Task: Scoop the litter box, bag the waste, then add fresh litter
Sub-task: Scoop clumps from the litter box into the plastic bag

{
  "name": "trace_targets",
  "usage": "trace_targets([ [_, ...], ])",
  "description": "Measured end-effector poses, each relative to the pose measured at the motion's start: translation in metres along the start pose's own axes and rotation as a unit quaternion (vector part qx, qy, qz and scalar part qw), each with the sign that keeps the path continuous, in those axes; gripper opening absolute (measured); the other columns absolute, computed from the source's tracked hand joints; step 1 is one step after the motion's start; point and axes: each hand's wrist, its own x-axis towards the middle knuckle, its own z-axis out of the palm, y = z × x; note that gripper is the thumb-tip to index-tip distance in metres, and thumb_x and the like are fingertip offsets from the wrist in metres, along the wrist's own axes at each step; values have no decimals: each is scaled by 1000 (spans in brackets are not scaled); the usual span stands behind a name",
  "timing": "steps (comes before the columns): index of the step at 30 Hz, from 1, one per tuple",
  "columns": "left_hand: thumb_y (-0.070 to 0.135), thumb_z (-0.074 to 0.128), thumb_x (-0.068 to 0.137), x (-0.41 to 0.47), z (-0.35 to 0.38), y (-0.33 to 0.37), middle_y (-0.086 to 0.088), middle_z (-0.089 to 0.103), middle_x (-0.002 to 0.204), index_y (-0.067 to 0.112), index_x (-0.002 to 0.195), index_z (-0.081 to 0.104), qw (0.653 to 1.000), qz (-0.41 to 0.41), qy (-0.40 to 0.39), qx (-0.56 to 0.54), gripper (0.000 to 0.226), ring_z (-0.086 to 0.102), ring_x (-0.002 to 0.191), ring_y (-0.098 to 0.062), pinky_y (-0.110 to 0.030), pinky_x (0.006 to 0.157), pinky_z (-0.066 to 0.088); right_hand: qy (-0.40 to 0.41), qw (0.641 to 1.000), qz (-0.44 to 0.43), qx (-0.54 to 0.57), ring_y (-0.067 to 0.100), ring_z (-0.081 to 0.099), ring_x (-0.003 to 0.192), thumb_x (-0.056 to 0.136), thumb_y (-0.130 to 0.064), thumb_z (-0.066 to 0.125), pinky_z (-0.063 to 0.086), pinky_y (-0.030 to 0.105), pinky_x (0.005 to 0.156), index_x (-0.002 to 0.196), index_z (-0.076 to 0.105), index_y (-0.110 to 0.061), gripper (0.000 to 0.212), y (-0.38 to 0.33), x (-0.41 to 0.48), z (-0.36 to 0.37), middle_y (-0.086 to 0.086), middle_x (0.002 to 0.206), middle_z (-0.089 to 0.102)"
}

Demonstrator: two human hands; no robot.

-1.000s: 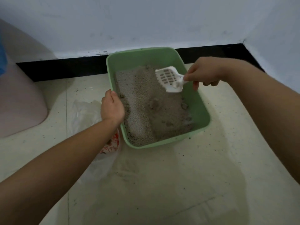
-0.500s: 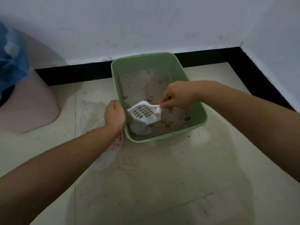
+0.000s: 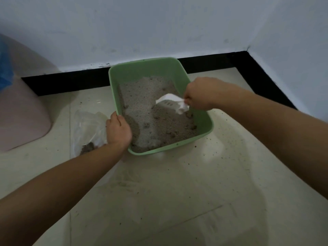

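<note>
The green litter box sits on the pale tiled floor, its far end close to the black skirting at the foot of the wall. Grey litter covers its bottom, with darker clumps scattered toward the near and right parts.

The left hand grasps the box's left rim near the near-left corner, its fingers curled over the edge. The right hand reaches in over the right rim and clenches the handle of a white slotted scoop. The scoop's head points left and lies low over the litter in the right half of the box; whether its edge touches the litter cannot be told. The two hands are well apart, with the open stretch of litter between them.

Just left of the box, partly hidden behind the left hand and forearm, lies a clear plastic bag flat on the floor, with a small heap of brown waste in its near part. Farther left stands a large pink rounded object, cut off by the frame edge, with a piece of blue plastic at its far-left side. Dark specks of grit dot the floor around the box, thickest to the right and near side. The two walls meet in a corner at the far right.
</note>
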Motion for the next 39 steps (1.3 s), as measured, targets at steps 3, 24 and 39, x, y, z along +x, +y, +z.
trace_targets([
  [3, 28, 23, 106, -2, 1, 2, -21, 47, 135, 7, 142, 41, 1000, 2, 6, 11, 45, 46, 123, -38, -41, 104, 35, 2, 986, 59, -153, 12, 49, 54, 96, -32, 56, 46, 28, 56, 91, 59, -9, 24, -10, 4, 8, 0, 67, 52],
  [24, 30, 24, 105, 6, 6, -7, -17, 48, 138, 11, 144, 41, 1000, -4, 5, -28, 47, 45, 126, -35, -41, 109, 35, -243, 930, 8, 276, 12, 51, 47, 88, -43, 66, 48, 24, 54, 86, 74, -14, 29, 30, 29, 71, -2, 60, 61],
  [39, 45, 19, 92, 6, 6, -6, -12, 50, 137, 14, 144, 42, 998, -11, 0, -69, 65, 46, 126, -29, -46, 111, 35, 49, 991, -116, 54, 14, 53, 73, 88, -75, 34, 35, 38, 93, 78, 54, -29, 51, -32, 55, 123, -6, 72, 58],
])
